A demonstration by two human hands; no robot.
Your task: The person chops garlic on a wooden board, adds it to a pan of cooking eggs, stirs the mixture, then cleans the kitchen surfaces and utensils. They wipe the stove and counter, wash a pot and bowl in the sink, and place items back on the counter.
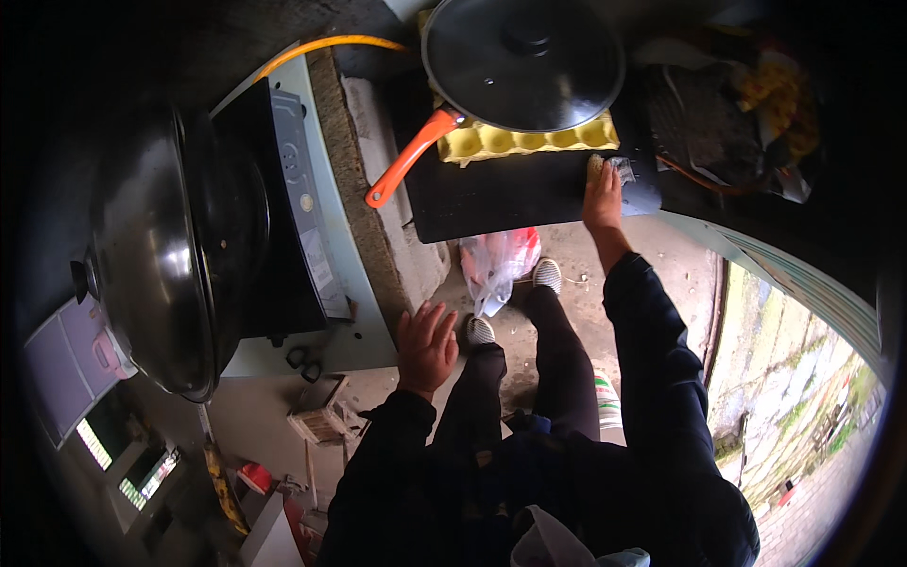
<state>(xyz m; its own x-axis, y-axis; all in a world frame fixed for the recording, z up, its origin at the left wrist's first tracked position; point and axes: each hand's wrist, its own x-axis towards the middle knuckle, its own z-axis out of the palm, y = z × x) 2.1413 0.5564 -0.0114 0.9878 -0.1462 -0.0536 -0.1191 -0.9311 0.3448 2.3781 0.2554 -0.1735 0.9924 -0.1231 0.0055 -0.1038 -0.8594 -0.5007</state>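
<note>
My right hand (603, 198) reaches forward onto a dark board or tabletop (496, 202). Its fingertips touch a small tan, rough-looking object (595, 164) and lie against a piece of crumpled clear plastic (623, 170); whether they grip either cannot be told. Just left of it, a frying pan with a dark lid (524, 64) and an orange handle (414, 157) rests on a yellow egg tray (496, 140). My left hand (428, 351) hangs in the air beside the counter's corner, fingers spread, holding nothing.
On the left, a large lidded metal wok (152, 248) stands over a black cooktop (301, 191), with black-handled scissors (305, 363) near the counter edge. Plastic bags (496, 266) lie on the floor by my feet. A small wooden stool (326, 418) is at lower left, a dark bag (708, 127) at upper right.
</note>
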